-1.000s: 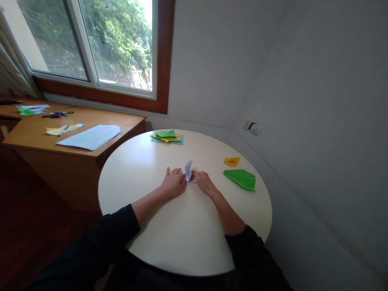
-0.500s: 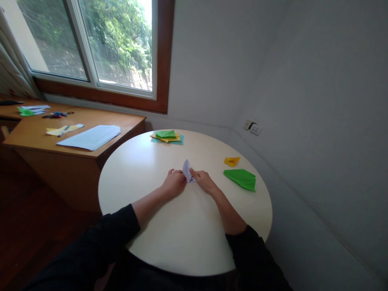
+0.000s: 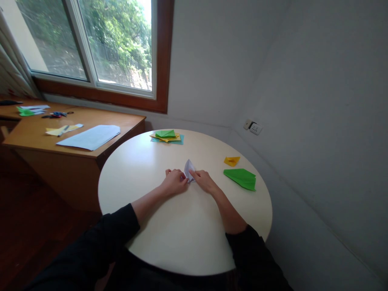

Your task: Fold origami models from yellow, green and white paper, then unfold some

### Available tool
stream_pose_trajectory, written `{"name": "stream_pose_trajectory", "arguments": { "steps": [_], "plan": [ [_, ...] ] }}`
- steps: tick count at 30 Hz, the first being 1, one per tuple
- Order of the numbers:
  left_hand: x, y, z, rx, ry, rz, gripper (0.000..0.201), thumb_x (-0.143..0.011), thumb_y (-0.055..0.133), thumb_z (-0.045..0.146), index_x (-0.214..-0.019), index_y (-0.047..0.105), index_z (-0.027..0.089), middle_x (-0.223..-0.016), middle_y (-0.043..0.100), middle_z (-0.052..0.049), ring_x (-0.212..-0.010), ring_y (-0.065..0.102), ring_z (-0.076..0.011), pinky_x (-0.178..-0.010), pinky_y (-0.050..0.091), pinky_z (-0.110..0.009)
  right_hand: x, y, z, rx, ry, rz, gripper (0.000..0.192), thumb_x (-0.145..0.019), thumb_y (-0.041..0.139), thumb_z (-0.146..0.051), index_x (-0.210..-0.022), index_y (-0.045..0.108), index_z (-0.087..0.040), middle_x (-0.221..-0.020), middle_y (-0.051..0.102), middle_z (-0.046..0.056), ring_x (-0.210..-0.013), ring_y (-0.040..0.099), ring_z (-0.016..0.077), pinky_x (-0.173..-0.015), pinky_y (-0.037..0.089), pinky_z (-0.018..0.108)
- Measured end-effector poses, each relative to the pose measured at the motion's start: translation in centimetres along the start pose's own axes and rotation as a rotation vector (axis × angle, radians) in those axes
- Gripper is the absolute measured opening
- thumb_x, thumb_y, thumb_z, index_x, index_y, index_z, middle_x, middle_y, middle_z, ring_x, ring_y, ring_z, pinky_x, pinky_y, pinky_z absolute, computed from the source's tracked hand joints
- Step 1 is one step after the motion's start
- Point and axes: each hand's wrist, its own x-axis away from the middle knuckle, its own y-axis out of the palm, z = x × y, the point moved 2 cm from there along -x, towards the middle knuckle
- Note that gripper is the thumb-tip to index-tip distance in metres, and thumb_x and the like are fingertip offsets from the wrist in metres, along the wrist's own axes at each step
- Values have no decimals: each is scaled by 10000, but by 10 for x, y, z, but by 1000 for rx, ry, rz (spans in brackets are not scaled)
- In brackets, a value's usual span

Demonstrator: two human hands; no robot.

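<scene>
The white folded paper (image 3: 189, 170) lay near the centre of the round worktop (image 3: 136, 161), between both hands. The left hand (image 3: 173, 182) pinched its near-left edge; the right hand (image 3: 203, 180) pinched its right side (equally near). Its pointed flap stood upward, toward the far edge.

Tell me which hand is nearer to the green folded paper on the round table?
Right. The right hand lies just left of the green folded paper, apart from it; the left hand lies farther left, beyond the white paper.
</scene>
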Motion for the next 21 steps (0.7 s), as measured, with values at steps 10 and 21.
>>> {"name": "stream_pose_trajectory", "arguments": {
  "steps": [10,21],
  "plan": [
    [-7,0,-6,178,-184,87,354,-830,361,503,-913,503,189,-752,678,-30,-810,615,-206,-893,282,-406,0,0,-2,36,110,18,457,-846,320,-360,-686,655,-94,-686,642,110,-639,515,155,-595,339,241],
    [-6,-2,-9,42,-173,109,378,-791,385,189,-1153,494,204,-845,689,-33,-853,618,-193,-876,323,-331,-1,2,2,-1,65,32,355,-828,324,-274,-794,639,-114,-764,654,87,-684,528,154,-632,366,233]
  ]
}}
